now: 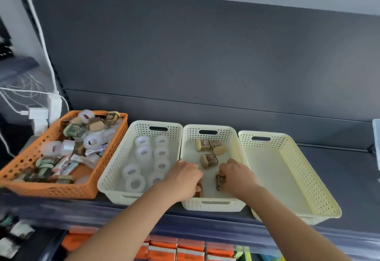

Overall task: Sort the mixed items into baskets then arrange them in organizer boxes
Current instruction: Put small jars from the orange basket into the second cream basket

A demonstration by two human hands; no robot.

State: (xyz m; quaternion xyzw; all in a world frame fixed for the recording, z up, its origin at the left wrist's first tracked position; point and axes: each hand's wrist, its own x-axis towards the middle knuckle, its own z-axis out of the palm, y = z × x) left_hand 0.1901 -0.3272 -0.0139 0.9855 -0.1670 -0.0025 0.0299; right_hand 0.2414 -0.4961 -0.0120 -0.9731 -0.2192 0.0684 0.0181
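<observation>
While both hands reach into the middle cream basket (pixel 213 206), the left hand (pixel 183 173) sits at its near-left side, fingers curled down over a brown piece (pixel 199 188); the grip is hidden, cannot tell if it holds it. Right hand (pixel 236 175) is at the near-right side, fingers curled, pinching a small dark brown pack (pixel 219 181) just above the basket floor. More brown packs (pixel 208 160) lie in the far half of the same basket. The left cream basket (pixel 115 164), touching it, holds white rolls (pixel 135 182) in two rows. The right cream basket (pixel 308 178) stands angled toward the right end of the shelf (pixel 349 178). The orange basket (pixel 51 191) at the shelf's left end is piled with mixed items (pixel 82 137): rolls, packs, wrapped bars. Orange boxes (pixel 185 250) show below the front edge, blurred.
</observation>
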